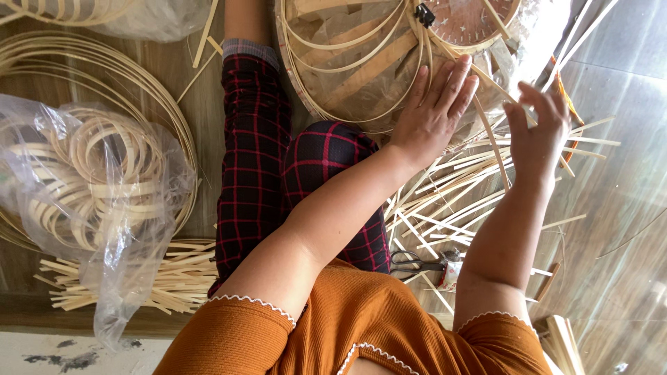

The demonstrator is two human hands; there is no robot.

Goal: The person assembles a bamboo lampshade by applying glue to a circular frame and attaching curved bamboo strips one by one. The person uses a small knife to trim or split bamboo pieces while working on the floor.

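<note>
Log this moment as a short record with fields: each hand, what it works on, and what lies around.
left hand: left hand lies flat on the round bamboo frame
right hand: right hand pinches a thin bamboo strip
floor by the hands: loose bamboo strips, scissors
to the side: plastic bag of bamboo rings, large hoops, bundle of cut sticks
clip: black clip on the frame rim

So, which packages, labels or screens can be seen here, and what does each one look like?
Clear plastic bag: at the left, crumpled, holding pale bamboo rings.
Second clear plastic bag: top left, partly cut off by the frame.
Small white and red label: low, beside the scissors.
No screens or signs.
</note>
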